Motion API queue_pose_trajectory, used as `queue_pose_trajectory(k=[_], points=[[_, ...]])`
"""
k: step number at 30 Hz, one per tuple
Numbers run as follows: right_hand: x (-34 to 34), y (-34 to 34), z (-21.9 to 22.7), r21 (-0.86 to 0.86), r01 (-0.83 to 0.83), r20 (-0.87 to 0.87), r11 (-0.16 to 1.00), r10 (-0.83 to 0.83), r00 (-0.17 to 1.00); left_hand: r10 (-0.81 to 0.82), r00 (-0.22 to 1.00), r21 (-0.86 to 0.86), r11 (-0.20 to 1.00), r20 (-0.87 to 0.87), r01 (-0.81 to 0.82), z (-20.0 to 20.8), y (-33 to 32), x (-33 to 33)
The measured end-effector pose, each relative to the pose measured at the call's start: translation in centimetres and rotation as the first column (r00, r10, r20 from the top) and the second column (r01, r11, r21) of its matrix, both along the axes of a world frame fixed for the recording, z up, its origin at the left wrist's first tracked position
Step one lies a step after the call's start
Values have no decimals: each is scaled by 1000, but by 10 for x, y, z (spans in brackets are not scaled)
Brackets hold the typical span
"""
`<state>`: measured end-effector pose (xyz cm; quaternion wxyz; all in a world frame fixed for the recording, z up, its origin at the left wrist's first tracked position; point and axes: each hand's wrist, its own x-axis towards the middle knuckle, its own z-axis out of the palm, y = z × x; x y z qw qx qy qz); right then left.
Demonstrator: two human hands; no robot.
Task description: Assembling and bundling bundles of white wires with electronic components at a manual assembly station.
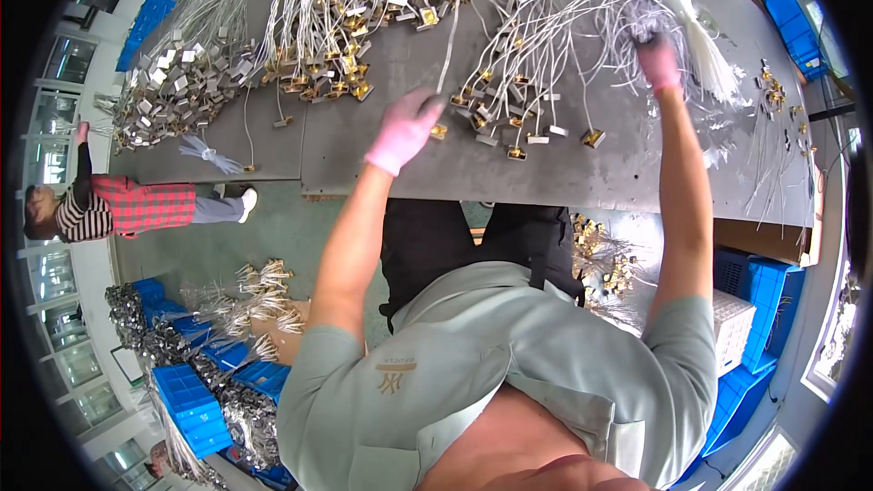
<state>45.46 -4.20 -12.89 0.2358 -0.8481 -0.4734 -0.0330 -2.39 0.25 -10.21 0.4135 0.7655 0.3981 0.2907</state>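
Note:
My left hand (406,130), in a pink glove with grey fingertips, is closed on a white wire (452,32) near its lower end. A small gold-coloured metal block (438,132) shows just below those fingers. My right hand (657,62), gloved the same way, reaches to the far right among thin clear strands (627,25). Motion smears its fingers, and what they hold does not show. Beside it lies a fanned bundle of translucent white plastic strips (700,41). Between my hands, several white wires tipped with metal blocks (516,153) spread over the grey table (382,164).
More wired metal blocks (186,86) are heaped on the table's left, with gold-faced ones (341,73) nearer the middle. Loose pieces (773,95) lie at the right. Blue crates (191,409) stand lower left, others (764,309) lower right. A person in a checked apron (145,205) stands left.

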Motion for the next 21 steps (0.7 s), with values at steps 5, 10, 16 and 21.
queue_pose_trajectory(k=[5,10,16,21], points=[[-102,-18,-75,90,-87,-811,992,124,572,-17,942,-16,1000,-334,12,-32,60,91],[-162,10,-84,224,4,-871,975,198,449,-76,991,-255,966,-113,45,-45,64,145],[-207,22,-87,120,-182,-990,976,104,-94,-214,976,-568,807,-31,159,-59,69,103],[-239,-2,-42,102,-186,-968,977,141,210,-316,915,-396,896,-250,201,1,39,105]])
